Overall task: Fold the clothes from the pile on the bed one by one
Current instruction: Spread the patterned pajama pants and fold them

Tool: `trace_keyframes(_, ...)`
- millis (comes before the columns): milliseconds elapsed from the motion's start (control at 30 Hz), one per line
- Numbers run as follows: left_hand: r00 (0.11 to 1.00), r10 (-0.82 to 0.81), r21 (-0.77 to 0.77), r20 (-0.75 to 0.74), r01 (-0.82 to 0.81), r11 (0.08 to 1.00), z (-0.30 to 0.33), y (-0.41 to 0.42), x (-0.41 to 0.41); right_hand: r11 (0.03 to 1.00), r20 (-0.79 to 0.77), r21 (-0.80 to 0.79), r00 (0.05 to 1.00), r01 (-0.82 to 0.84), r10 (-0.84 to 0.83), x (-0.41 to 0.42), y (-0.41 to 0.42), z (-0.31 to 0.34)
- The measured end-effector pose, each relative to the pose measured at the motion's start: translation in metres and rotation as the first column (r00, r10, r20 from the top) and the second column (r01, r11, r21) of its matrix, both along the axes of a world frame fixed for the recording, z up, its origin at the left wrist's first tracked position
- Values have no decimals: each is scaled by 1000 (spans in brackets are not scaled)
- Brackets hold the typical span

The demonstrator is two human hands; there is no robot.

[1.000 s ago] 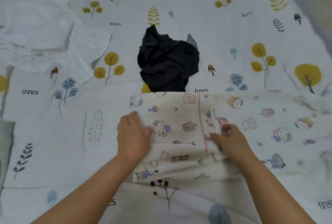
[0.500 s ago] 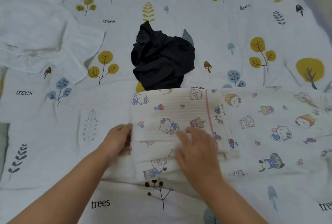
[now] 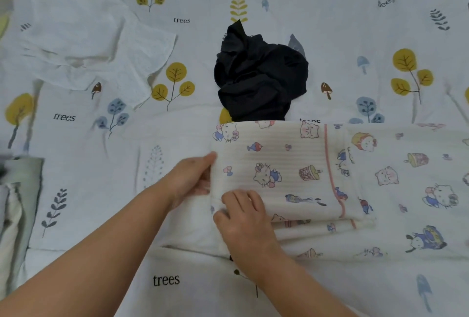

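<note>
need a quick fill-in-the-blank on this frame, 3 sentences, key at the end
1. The crumpled garment just beyond the folded cartoon-print cloth is ____ in colour.
2. The ____ hand grips the folded cloth's left edge.
3. The word printed repeatedly on the bedsheet is ____.

Missing words: black; left; trees

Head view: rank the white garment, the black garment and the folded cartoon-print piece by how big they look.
1. white garment, spread out far left
2. folded cartoon-print piece
3. black garment, crumpled

The last two look close; crumpling hides true size.
</note>
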State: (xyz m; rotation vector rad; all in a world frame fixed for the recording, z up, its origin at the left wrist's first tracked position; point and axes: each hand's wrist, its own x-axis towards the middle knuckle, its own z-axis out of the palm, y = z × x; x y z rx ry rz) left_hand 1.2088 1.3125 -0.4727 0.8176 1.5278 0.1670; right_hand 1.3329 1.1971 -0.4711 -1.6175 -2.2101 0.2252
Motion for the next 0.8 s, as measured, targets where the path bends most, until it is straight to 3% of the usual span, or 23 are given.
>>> trace_keyframes(100,997,73,148,22,-76,986,-2,16,11,994,39,101,999,-41,37,-6,-12,-1)
trace_keyframes(233,955,84,433,-285,50,900,-6,39,14,969,-2,229,995,-98,101,-5,-36,-7)
trace_keyframes(300,957,87,414,-276,37,910,-9,41,12,967,27,231,994,-106,103,3,-39,-8)
trace_keyframes(367,975,63,293,-213,2,956,-12,36,11,971,73,214,993,-104,91,8,-39,-10)
trace_keyframes(500,989,63,110,-132,-49,993,-8,19,4,994,246,105,967,33,-59,17,-44,-15)
trace_keyframes(567,992,-4,61,-126,12,998,-8,11,1,996,331,27,940,82,-86,25,-44,-16)
trace_keyframes(667,998,-65,-18,-1,65,998,-8,-3,4,979,359,-121,927,161,-108,33,-36,-7)
trace_keyframes(800,996,-10,201,-89,28,979,-12,-11,0,962,210,-268,978,61,-3,25,-31,11)
